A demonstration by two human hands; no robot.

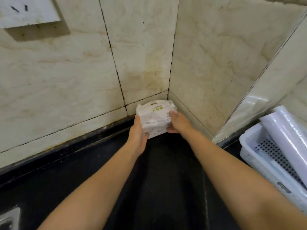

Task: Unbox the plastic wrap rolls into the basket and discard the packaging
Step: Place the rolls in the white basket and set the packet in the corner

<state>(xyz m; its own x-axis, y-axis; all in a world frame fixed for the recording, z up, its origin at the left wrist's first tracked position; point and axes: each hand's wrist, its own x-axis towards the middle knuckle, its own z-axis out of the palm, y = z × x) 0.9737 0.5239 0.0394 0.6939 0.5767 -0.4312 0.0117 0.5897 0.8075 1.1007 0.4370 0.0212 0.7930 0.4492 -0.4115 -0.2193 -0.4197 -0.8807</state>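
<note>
A white printed package [155, 117] with green lettering sits in the far corner of the black counter [93, 165], against the tiled walls. My left hand [138, 137] grips its left side and my right hand [178, 122] grips its right side, fingers over the top. At the right edge stands a white perforated plastic basket [259, 156]. Plastic wrap rolls [289, 135] lie in it, leaning over its far rim.
Marbled beige tile walls meet in the corner behind the package. A white wall socket [28, 11] is at the upper left. A metal sink edge [9, 219] shows at the lower left. A tiled ledge [259, 90] slopes above the basket.
</note>
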